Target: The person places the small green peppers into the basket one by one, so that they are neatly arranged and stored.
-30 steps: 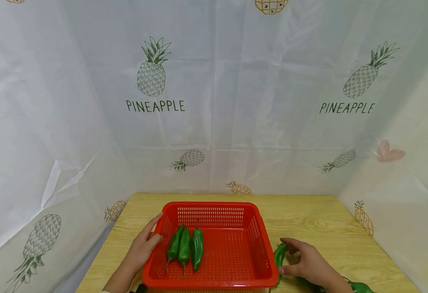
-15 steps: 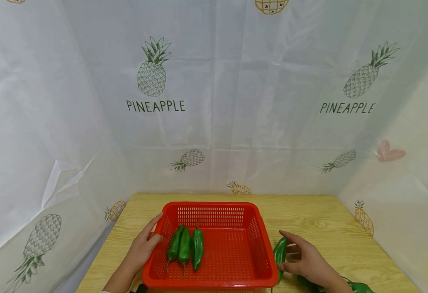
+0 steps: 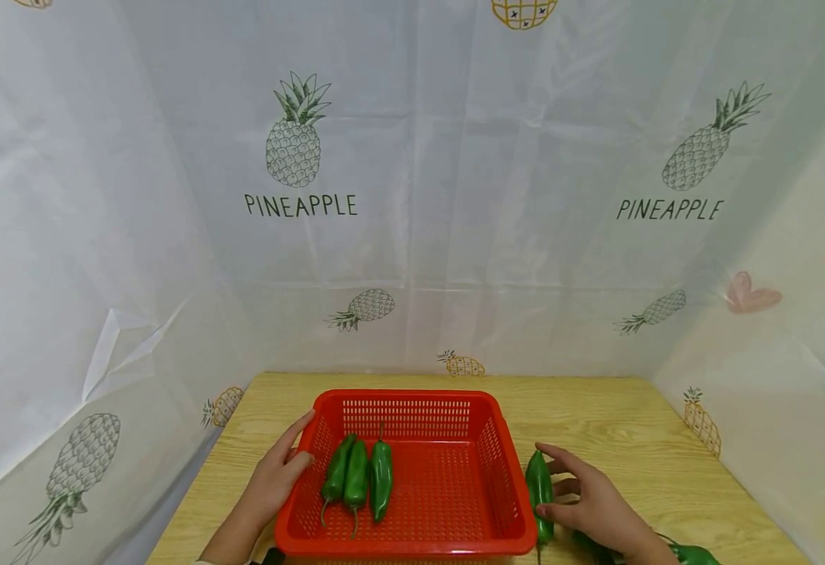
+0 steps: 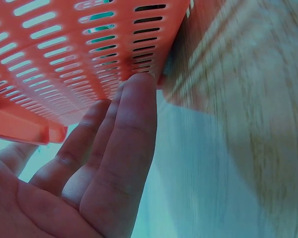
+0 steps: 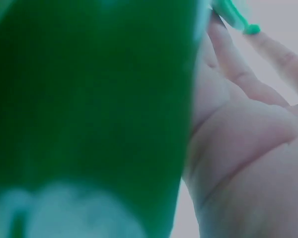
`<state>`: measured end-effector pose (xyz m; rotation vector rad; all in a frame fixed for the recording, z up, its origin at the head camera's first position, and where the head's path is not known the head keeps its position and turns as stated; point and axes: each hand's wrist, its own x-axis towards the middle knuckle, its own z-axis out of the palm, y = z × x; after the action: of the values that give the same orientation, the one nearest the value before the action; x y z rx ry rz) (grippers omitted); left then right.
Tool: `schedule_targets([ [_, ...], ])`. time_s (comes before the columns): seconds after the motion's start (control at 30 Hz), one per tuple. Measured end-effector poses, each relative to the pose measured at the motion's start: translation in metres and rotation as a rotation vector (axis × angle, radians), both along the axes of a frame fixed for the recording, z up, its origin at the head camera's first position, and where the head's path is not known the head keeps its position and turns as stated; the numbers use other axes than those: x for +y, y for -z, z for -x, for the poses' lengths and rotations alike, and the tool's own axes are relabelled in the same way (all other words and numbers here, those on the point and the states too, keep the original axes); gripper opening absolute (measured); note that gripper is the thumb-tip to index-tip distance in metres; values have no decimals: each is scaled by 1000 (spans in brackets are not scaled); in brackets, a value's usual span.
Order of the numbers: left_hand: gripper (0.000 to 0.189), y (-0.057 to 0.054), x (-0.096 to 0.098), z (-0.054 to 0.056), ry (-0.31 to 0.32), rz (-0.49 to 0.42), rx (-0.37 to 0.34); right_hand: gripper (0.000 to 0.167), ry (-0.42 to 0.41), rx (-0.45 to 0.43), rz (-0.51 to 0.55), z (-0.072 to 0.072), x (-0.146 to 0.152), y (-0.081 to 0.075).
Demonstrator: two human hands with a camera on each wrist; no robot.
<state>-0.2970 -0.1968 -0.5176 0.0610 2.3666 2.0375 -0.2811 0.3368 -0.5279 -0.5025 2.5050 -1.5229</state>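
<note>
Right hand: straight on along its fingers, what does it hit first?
Probably the right side of the red basket, with the green pepper at the fingertips of the right hand leading. Height is hard to judge from the head view, so it might pass over instead.

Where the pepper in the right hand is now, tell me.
In the head view, the green pepper is low, right of centre, just right of the red basket, held by the right hand.
</note>
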Motion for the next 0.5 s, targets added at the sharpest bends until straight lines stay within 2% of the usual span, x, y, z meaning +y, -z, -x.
schedule_targets([
  [0.17,68,1,0,0,-13,-3,-10,92,-12,28,-55,0,0,-1],
  [0.37,67,1,0,1,-26,7,-13,94,-26,-36,-24,0,-1,-1],
  [0.5,67,2,0,0,-27,7,-16,94,-24,-43,-20,-1,-1,-1],
])
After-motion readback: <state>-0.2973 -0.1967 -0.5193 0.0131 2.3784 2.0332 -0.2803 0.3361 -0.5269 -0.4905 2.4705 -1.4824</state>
